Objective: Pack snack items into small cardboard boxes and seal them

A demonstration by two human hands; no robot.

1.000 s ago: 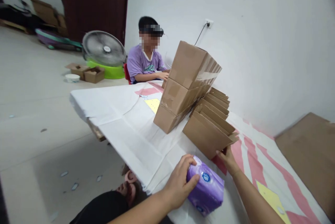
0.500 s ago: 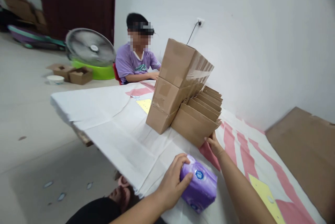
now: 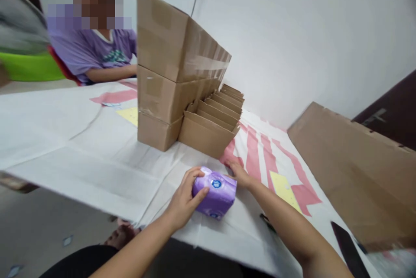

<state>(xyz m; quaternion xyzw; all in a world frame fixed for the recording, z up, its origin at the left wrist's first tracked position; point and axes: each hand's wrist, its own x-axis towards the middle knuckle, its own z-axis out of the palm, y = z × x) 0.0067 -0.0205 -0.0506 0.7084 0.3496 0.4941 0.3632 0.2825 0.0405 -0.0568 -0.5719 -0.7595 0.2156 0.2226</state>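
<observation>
A purple plastic pack with a blue round label (image 3: 215,192) rests on the paper-covered table (image 3: 81,156). My left hand (image 3: 185,198) is wrapped round its left end. My right hand (image 3: 239,173) touches its right side, fingers curled against it. Just beyond stands a row of open, flattened-looking cardboard boxes (image 3: 211,126), beside a stack of three taped cartons (image 3: 169,70).
Another person in a purple shirt (image 3: 94,48) sits at the far end of the table with a forearm on it. A large cardboard sheet (image 3: 351,161) leans on the right. A green-based fan (image 3: 22,48) is at far left. A dark object (image 3: 349,252) lies at the near right edge.
My right hand has left the front cardboard box and come back to the purple pack. The view has swung closer and lower toward the table; the left hand stays on the pack.
</observation>
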